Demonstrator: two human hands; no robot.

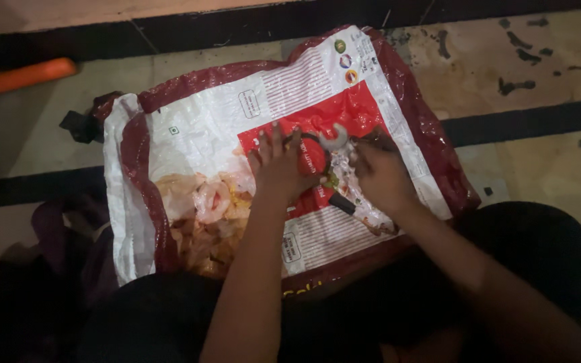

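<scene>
A white, red and maroon woven plastic sack (203,128) lies flat on the floor in front of me. A metal open-end wrench (335,138) sits on its red panel between my hands, jaw pointing away, and a black handle end (342,204) shows below it. My left hand (278,167) rests on the sack just left of the wrench, fingers spread, thumb side against the tool. My right hand (381,176) is on the wrench's right, fingers curled over a small dark part (371,142). What lies under either palm is hidden.
The tiled floor (546,158) has dark bands and dark stains at the right. An orange stick-like object (21,77) lies at the far left. Dark cloth (79,124) pokes out beside the sack's left corner. My dark-clothed legs (539,255) fill the bottom.
</scene>
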